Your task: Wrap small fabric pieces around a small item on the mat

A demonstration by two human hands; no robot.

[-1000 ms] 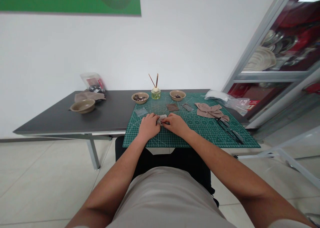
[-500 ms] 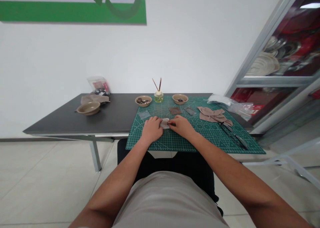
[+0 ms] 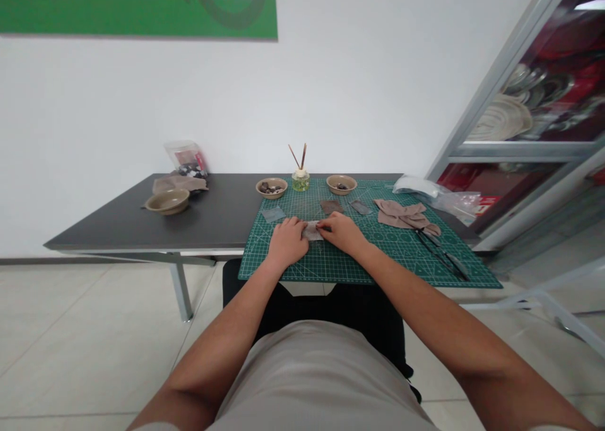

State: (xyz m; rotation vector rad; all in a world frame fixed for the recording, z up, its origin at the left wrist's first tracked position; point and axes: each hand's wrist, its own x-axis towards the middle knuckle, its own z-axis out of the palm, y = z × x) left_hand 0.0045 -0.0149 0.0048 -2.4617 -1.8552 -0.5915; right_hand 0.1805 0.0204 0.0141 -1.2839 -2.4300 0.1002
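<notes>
A small light grey piece of cloth (image 3: 312, 230) lies on the green cutting mat (image 3: 326, 267) between my hands. At its left edge is my left hand (image 3: 288, 241), fingers curled and closed on the cloth, with the thumb side against it. My right hand (image 3: 344, 232) pinches the right edge between thumb and fingers; something dark shows at those fingertips, too small to name. Just beyond are a brown cloth square (image 3: 331, 206), a grey patch (image 3: 362, 206) and a pale blue-grey square (image 3: 273, 214), all lying flat.
Two bowls with dark pebble-like pieces, a left bowl (image 3: 271, 188) and a right bowl (image 3: 341, 184), flank a reed diffuser (image 3: 300, 180). Rightward lie a crumpled brown cloth (image 3: 401, 214), black-handled scissors (image 3: 439, 251) and a plastic bag (image 3: 454, 203). Another bowl (image 3: 167, 201) sits far left.
The view has shifted slightly, so the table sits a little higher in the picture. Both hands keep nearly the same hold on the cloth.
</notes>
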